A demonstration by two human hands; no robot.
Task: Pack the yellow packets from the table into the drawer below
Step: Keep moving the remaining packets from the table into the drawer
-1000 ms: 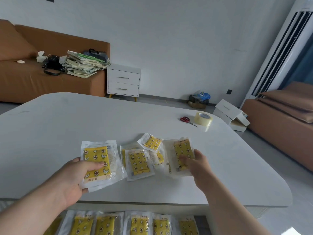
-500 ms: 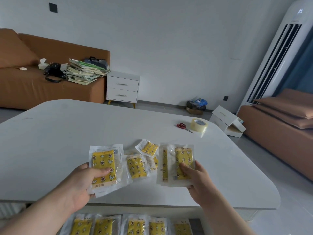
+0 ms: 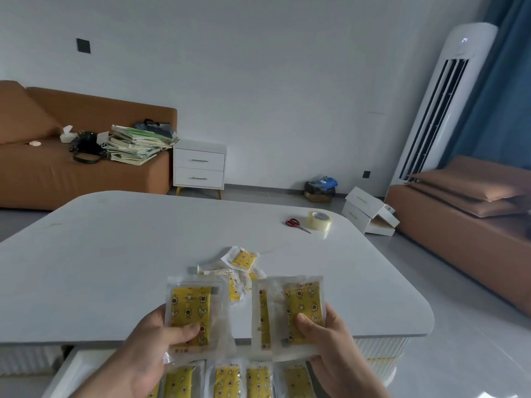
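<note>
My left hand [image 3: 149,346] grips a yellow packet in clear wrap [image 3: 192,308], thumb across its front, held above the table's near edge. My right hand [image 3: 327,337] grips two overlapping yellow packets [image 3: 290,308] the same way. A few more yellow packets [image 3: 244,259] lie loose on the white table [image 3: 115,254] just beyond my hands. Below the edge the open white drawer [image 3: 66,372] shows a row of several yellow packets [image 3: 230,380] lying flat.
Red-handled scissors [image 3: 296,224] and a roll of clear tape [image 3: 319,220] sit at the table's far right. Beyond stand a brown sofa [image 3: 43,173] with books, a white nightstand [image 3: 199,168], an air conditioner [image 3: 442,104], white boxes [image 3: 367,211] and a brown bed.
Both hands have lifted their packets off the table and drawn them back toward me, over the near edge. The view has tilted so more of the drawer shows.
</note>
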